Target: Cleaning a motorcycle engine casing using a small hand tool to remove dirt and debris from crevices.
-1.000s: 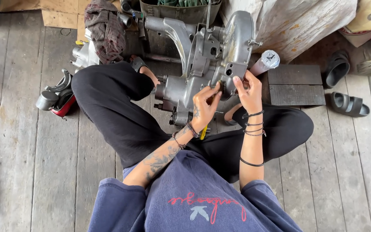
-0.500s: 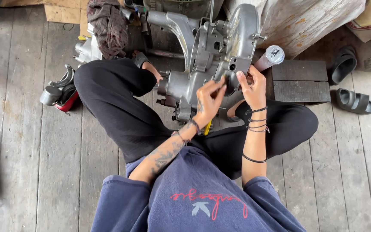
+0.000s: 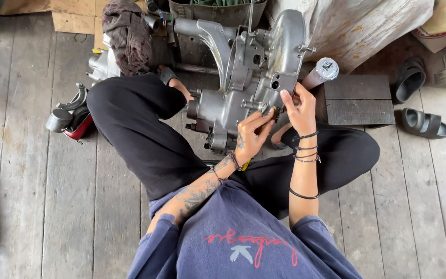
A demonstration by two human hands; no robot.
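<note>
I sit cross-legged on the plank floor [image 3: 37, 196] with the engine case [image 3: 243, 77] propped between my knees, and both hands meet at its lower right corner. My left hand [image 3: 251, 137] comes up from below, its fingers [image 3: 264, 114] pinched together on a small fitting at the case edge (too small to tell what it is). My right hand [image 3: 299, 109] steadies the case from the other side, its fingers spread against the boss just above. I judge this the fiddly seating step; it calls for a steady case and a fine grip. A grey tube [image 3: 320, 73] leans just past my right fingers, and 2 sandals [image 3: 416, 101] lie well off to the right.
</note>
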